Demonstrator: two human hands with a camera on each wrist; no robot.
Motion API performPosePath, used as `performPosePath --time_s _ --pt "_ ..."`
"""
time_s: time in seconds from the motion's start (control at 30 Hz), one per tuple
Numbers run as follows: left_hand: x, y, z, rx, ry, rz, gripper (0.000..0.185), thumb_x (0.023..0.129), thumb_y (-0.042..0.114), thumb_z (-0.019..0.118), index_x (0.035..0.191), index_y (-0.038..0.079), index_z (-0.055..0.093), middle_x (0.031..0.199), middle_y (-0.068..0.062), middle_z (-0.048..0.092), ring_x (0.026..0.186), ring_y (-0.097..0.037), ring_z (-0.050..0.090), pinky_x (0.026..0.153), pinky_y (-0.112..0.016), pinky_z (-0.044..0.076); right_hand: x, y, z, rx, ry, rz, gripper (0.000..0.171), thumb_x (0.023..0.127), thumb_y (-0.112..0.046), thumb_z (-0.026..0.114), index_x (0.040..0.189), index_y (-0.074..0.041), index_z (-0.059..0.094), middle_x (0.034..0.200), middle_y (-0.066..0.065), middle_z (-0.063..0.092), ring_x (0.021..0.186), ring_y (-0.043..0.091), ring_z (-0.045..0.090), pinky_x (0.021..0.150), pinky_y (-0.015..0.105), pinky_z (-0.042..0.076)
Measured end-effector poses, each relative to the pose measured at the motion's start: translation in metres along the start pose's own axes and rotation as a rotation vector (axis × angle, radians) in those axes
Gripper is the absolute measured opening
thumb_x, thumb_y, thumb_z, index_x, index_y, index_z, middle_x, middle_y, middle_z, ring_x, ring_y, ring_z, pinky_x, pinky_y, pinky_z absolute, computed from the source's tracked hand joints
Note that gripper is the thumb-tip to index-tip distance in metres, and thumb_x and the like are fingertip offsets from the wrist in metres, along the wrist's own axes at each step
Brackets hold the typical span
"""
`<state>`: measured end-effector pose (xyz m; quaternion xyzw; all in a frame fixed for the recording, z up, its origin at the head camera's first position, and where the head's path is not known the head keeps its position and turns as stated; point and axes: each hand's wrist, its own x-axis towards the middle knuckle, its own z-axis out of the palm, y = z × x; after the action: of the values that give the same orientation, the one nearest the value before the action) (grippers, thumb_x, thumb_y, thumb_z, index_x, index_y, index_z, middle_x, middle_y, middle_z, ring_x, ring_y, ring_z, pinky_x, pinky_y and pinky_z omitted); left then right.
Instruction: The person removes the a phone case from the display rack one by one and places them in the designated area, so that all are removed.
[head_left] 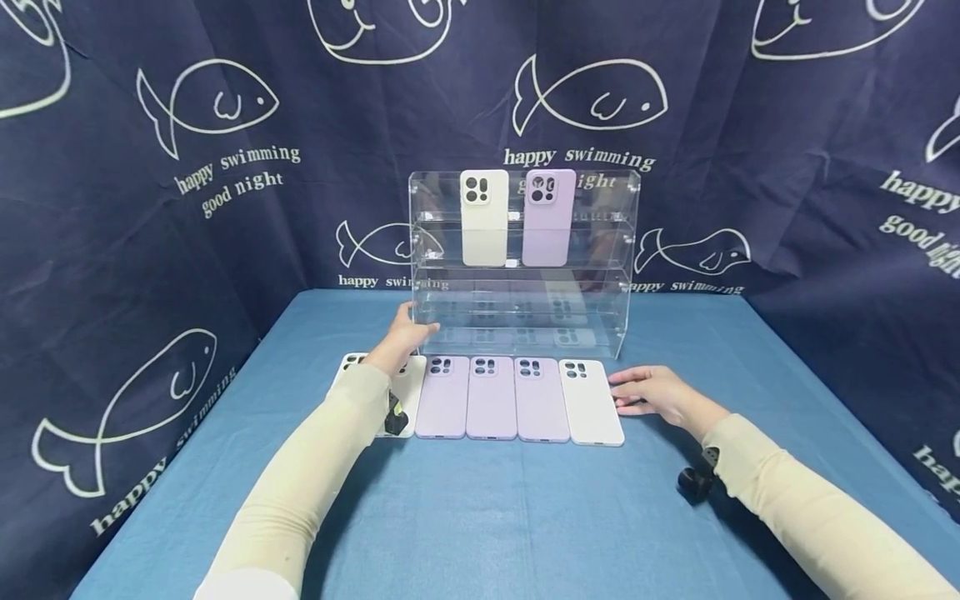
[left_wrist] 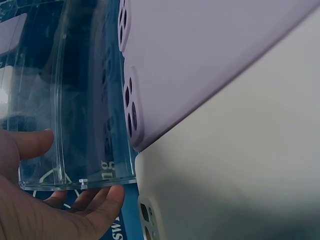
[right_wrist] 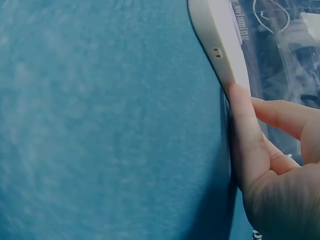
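Note:
My left hand is at the left end of a clear acrylic display stand, its thumb over the inner side and its fingers around the outside of the side panel. A white phone case lies flat at the right end of a row, where my right hand touches its edge with nearly straight fingers. In the right wrist view, the thumb presses that case's side. Three lilac phone cases lie beside it; at the left end are white cases, partly hidden by my left wrist and sleeve.
On the stand's upper tier a white case and a lilac case lean side by side. Blue cloth covers the table. A dark fish-print curtain hangs close behind the stand and along both sides.

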<state>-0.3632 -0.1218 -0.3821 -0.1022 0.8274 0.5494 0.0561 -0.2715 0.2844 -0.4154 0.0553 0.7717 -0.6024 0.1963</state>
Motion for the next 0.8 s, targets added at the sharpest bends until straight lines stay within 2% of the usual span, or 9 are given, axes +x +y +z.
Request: performPosePath --time_s 0.23,0.5,0.8 --pt "-0.001 0.0 0.001 0.0 -0.008 0.004 0.08 0.092 0.018 0.065 0.154 0.018 0.014 0.156 -0.017 0.027 0.143 -0.036 0.029 0.12 -0.051 0.025 -0.001 -0.009 -0.005 0.037 0.013 -0.025 0.055 0.094 -0.006 0.061 0.14 0.013 0.039 0.091 0.002 0.067 0.08 0.011 0.064 0.084 0.034 0.061" --pt "0.0 0.003 0.001 0.02 0.001 -0.046 0.078 0.094 0.023 0.063 0.154 0.02 0.014 0.157 -0.013 0.027 0.143 -0.035 0.031 0.119 -0.051 0.028 -0.003 -0.022 -0.009 0.102 -0.007 -0.089 0.057 0.094 -0.006 0.061 0.141 0.014 0.035 0.091 0.0 0.069 0.077 0.01 0.067 0.082 0.031 0.061" --pt "0.0 0.002 -0.002 0.007 -0.015 -0.037 0.081 0.094 0.023 0.064 0.155 0.022 0.011 0.158 -0.014 0.025 0.144 -0.036 0.029 0.12 -0.052 0.026 0.001 -0.034 -0.005 0.131 0.019 -0.078 0.055 0.094 -0.005 0.062 0.141 0.008 0.039 0.089 0.001 0.068 0.076 0.01 0.067 0.086 0.032 0.06"
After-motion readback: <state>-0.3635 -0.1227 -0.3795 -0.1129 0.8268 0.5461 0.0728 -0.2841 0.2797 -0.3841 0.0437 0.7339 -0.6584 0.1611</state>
